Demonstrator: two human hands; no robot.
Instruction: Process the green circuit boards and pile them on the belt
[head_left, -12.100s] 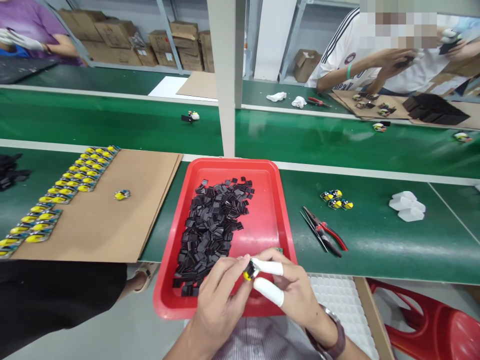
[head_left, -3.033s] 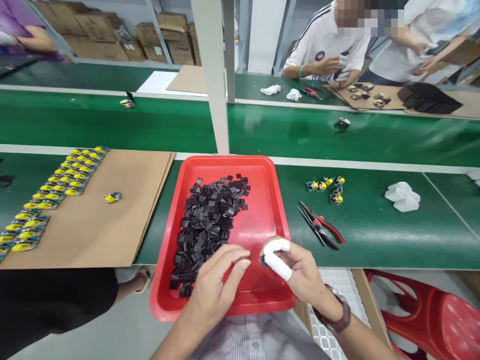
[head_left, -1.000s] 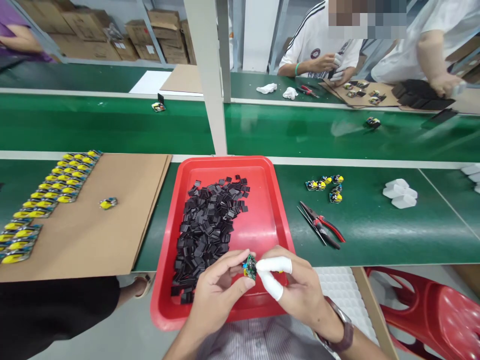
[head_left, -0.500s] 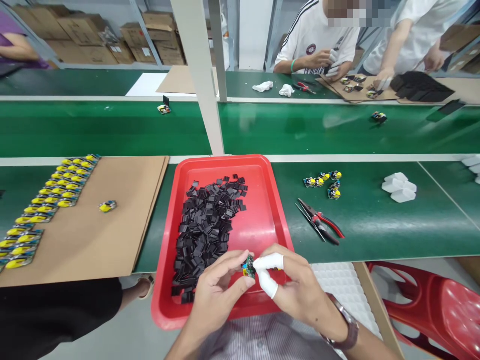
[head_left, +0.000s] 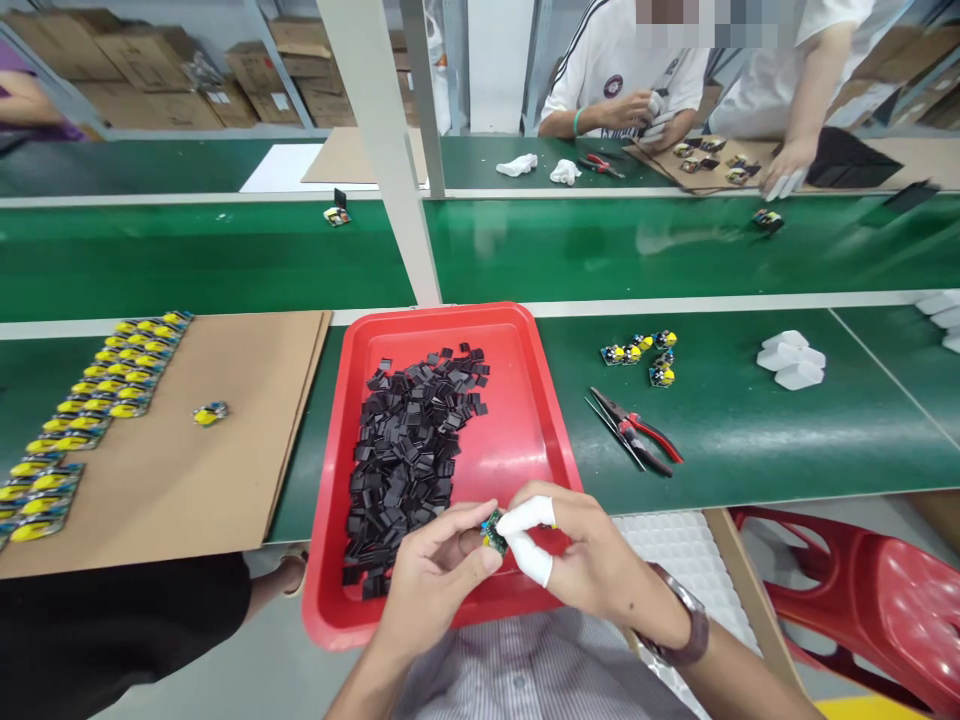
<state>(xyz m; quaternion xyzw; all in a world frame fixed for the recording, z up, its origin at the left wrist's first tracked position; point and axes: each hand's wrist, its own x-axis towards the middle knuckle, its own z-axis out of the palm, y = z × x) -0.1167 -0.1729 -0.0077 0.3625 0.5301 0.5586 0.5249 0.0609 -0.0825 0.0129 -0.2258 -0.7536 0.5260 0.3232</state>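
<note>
Through the head camera I look down on a green workbench [head_left: 735,450] with a red tray [head_left: 517,400] set on it, its near edge up against the wearer's striped shirt [head_left: 517,660]. Small black pieces [head_left: 405,440] heap along the tray's left side, leaving its red floor bare on the right. Over the tray's near end, the left hand [head_left: 431,570] pinches a small circuit board [head_left: 493,533] between thumb and fingers. The right hand [head_left: 592,550] brings its white-covered fingertips [head_left: 534,562] to the board's right side; I cannot tell whether they grip it or merely touch.

Left of the tray I see a cardboard sheet [head_left: 225,480] carrying slanting rows of yellow-topped boards [head_left: 124,375], with a single board [head_left: 211,413] apart from them. To the right lie a loose cluster of boards [head_left: 661,375], red-handled pliers [head_left: 645,440] beside a thin metal tool [head_left: 615,435], and white pieces [head_left: 791,360].

Beyond a pale rail, a green strip [head_left: 225,250] runs behind a white post [head_left: 390,150]. A co-worker's gloved hand [head_left: 791,170] is just above a board [head_left: 769,221] there. Shelves at the back hold cartons [head_left: 142,60]; a red stool [head_left: 862,600] stands lower right.
</note>
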